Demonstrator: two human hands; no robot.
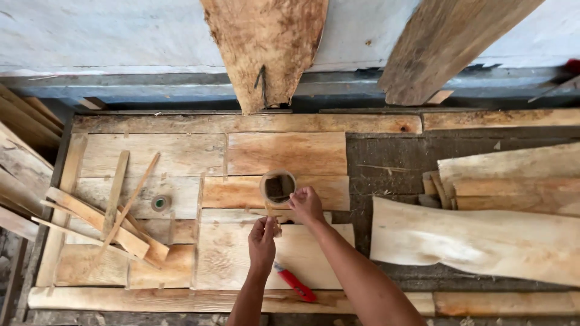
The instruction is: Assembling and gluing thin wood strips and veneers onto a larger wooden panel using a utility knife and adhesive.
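Holding a roll of brown tape (pixel 278 186) up over the boards, the right hand (pixel 306 204) is gripping the roll's lower edge, its fingers closed on it. The left hand (pixel 262 240) is sitting just below and to the left, its fingers pinching a short strip of tape (pixel 272 212) that is running from the roll down toward it. Both hands are hovering over a patchwork of pale wooden boards (pixel 254 253) that is lying flat beneath them. A red utility knife (pixel 295 282) is lying on those boards near the left forearm. Farther left, a small roll of tape (pixel 160 203) is resting on a board, beside a loose heap of thin wooden slats (pixel 115 220) that are crossing one another. To the right, a long rough-edged plank (pixel 477 241) is lying on the dark floor, with more planks stacked behind it. Two large slabs (pixel 266 48) are leaning against the pale wall at the top.
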